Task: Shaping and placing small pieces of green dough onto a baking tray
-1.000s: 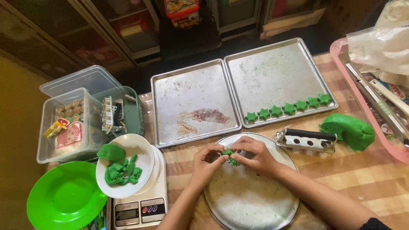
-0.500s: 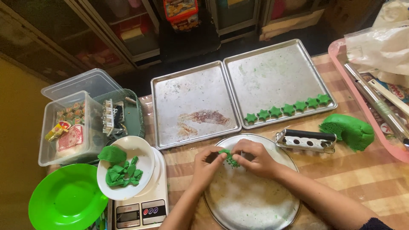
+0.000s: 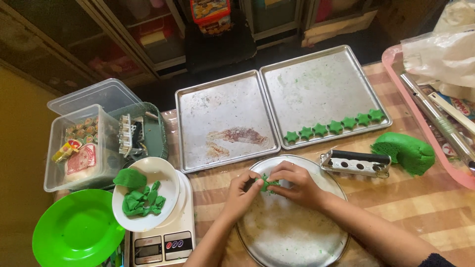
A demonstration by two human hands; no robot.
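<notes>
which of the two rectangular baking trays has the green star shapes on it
The right-hand baking tray, nearer the big dough lump. A row of green stars runs along its near edge. The left-hand baking tray holds only a brownish smear.

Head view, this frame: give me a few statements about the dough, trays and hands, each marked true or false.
1. Both hands, the left hand and the right hand, pinch a small green dough piece over the round metal plate. True.
2. The green star shapes sit on the left baking tray. False: they line the front edge of the right baking tray.
3. The white bowl of green dough bits stands on the kitchen scale. True.
4. The big green dough lump lies on the green plate. False: it lies on the table beside the metal mould.
</notes>
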